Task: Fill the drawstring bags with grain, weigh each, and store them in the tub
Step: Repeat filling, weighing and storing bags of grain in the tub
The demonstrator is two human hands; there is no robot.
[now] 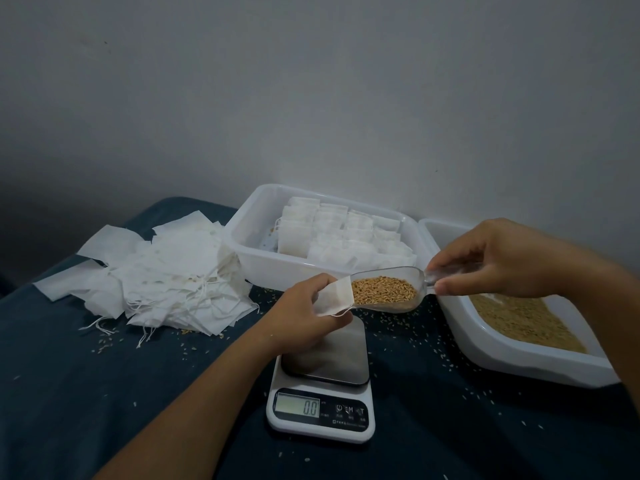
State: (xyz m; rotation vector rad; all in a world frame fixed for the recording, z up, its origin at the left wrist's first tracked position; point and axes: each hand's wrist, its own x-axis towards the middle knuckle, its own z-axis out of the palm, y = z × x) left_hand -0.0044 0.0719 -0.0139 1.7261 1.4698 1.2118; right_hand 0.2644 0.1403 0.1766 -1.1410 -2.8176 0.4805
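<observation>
My left hand point(304, 315) holds a small white drawstring bag point(334, 299) open above the digital scale point(323, 386), whose display reads 0.0. My right hand point(498, 259) pinches the handle of a clear plastic scoop point(398, 299) full of golden grain point(382, 289). The scoop's tip sits at the bag's mouth. Behind them stands a white tub point(256, 220) holding several filled bags point(343, 233) in rows. A second white tub point(512, 358) at the right holds loose grain point(526, 320).
A heap of empty white drawstring bags point(162, 268) lies at the left on the dark blue cloth point(86, 393). Spilled grains dot the cloth around the scale and tubs. A plain wall rises right behind the tubs.
</observation>
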